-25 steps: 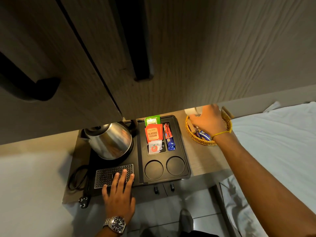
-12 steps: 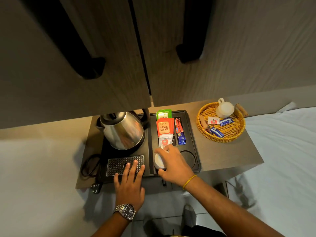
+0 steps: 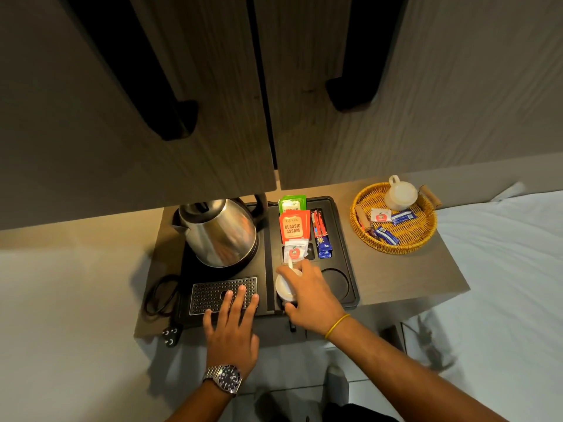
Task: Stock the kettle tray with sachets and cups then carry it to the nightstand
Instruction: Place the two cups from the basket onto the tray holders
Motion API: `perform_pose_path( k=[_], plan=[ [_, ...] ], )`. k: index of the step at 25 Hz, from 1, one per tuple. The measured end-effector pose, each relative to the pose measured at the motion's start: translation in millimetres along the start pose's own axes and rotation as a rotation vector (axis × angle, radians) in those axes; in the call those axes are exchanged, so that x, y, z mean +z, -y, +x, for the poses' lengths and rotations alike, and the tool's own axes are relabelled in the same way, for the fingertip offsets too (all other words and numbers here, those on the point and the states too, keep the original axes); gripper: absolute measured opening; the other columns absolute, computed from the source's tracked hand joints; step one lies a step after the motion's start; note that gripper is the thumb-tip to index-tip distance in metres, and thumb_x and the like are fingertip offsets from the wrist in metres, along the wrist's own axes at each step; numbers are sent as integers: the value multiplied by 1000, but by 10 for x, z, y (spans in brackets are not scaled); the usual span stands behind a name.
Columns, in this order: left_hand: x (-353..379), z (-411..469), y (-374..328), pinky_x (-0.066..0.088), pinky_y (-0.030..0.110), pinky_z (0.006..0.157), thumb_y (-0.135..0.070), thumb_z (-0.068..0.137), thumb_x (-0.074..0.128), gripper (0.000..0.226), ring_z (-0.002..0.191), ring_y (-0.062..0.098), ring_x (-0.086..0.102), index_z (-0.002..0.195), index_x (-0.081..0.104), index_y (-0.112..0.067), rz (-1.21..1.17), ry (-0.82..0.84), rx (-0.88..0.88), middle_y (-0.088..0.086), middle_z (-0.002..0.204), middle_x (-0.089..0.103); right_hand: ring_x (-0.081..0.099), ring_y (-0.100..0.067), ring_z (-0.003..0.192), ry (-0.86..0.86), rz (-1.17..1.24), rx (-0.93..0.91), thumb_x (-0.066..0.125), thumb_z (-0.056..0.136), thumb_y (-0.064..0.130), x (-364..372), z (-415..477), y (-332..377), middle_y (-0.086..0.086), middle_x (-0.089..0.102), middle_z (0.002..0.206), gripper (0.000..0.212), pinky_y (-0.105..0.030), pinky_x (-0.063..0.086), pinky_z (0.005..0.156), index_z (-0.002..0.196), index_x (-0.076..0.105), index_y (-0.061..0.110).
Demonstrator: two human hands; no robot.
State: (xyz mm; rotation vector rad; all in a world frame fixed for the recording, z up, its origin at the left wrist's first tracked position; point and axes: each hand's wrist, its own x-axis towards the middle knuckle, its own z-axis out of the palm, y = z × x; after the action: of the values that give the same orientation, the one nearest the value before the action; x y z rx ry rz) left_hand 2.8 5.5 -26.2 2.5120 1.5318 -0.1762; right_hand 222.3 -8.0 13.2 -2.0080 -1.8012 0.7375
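A view from above, looking down at a narrow wooden bench (image 3: 396, 278) set under two cabinet doors (image 3: 213, 86), with a white bed (image 3: 502, 269) at the right.

A black kettle tray (image 3: 345, 239) sits on the bench. On its left half stands a steel kettle (image 3: 219, 233), with a perforated metal drip grille (image 3: 213, 290) in front of it. The left hand (image 3: 231, 330), a watch (image 3: 225, 377) on its wrist, lies flat and open with its fingertips on the grille, holding nothing.

The right half of the tray holds sachets (image 3: 294, 228) in upright rows: a green one, a red one marked "Classic Assam", a small white one, and red and blue sticks beside them. In front of these are two round cup wells. The right hand (image 3: 310, 296), with a yellow band at the wrist, is curled around a white cup (image 3: 285, 289) that is tilted on its side over the left well. The right well (image 3: 335, 283) is bare.

Well to the right on the bench, a round wicker basket (image 3: 393, 245) holds a second white cup (image 3: 400, 194) and a few loose sachets. A black cord (image 3: 158, 296) and plug trail off the tray's left edge.

Half a second ago the right hand gripped the cup at this same spot; a second ago it was reaching into the basket. The left hand has not shifted.
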Motion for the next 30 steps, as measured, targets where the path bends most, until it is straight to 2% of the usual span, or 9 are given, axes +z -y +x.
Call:
perform_pose_path(
  k=[4,6,9,11,14,21,24,27,30],
  plan=[
    [62,70,35,30,66,104,-37,45,80,113,146,26,31,149,36,-35,-20,-13,12,-2,163,26,41,-18,128,-27,124,-4,67,74,68,-222,33,-163,5,38,140,98,-33,46,106,157,20,44],
    [85,112,49,31,66,103,-38,38,84,117,143,28,36,146,39,-36,-36,-11,24,-2,162,30,45,-12,121,-209,84,7,60,80,70,-579,222,-447,6,44,136,85,-27,43,101,153,31,40],
    [71,118,7,30,65,101,-35,35,82,115,138,30,42,142,42,-35,-31,-10,29,0,158,36,62,-27,106,-361,-232,220,48,88,55,-1380,584,-1030,-10,66,108,43,-36,47,90,102,65,19],
    [39,109,-23,32,65,100,-35,35,81,114,137,30,43,142,42,-34,-26,-10,33,1,156,38,67,-34,107,-225,-389,529,44,89,48,-1848,783,-1315,-12,73,102,38,-40,47,92,86,66,17],
    [12,124,-25,33,68,97,-39,25,89,125,135,32,42,141,42,-34,-5,0,50,0,155,38,59,-33,127,89,-395,735,52,94,55,-2145,939,-1463,-9,68,131,46,-43,41,107,120,69,21],
    [-9,109,-46,33,69,98,-39,27,91,125,137,32,42,142,43,-34,-8,-5,31,2,155,41,50,-35,138,-14,-214,753,55,101,41,-2191,848,-1351,-16,56,147,48,-45,36,118,137,58,9],
    [30,72,-19,28,66,104,-39,42,79,108,142,29,38,144,46,-32,4,6,10,1,160,36,61,-37,124,-97,94,727,60,98,37,-2298,633,-1138,-20,67,129,30,-45,47,109,92,66,8],
    [62,47,10,24,65,107,-38,50,72,106,147,27,31,149,37,-34,7,4,-9,-1,164,27,71,-33,92,-231,-26,508,65,90,39,-2229,456,-758,-12,71,84,32,-30,51,74,66,60,18],
    [56,45,14,23,65,107,-39,57,70,102,149,27,29,151,31,-35,9,3,-3,-1,164,26,63,-32,100,-258,-96,271,78,72,39,-1907,266,-426,-12,65,104,37,-30,47,83,105,73,22]
  ],
)
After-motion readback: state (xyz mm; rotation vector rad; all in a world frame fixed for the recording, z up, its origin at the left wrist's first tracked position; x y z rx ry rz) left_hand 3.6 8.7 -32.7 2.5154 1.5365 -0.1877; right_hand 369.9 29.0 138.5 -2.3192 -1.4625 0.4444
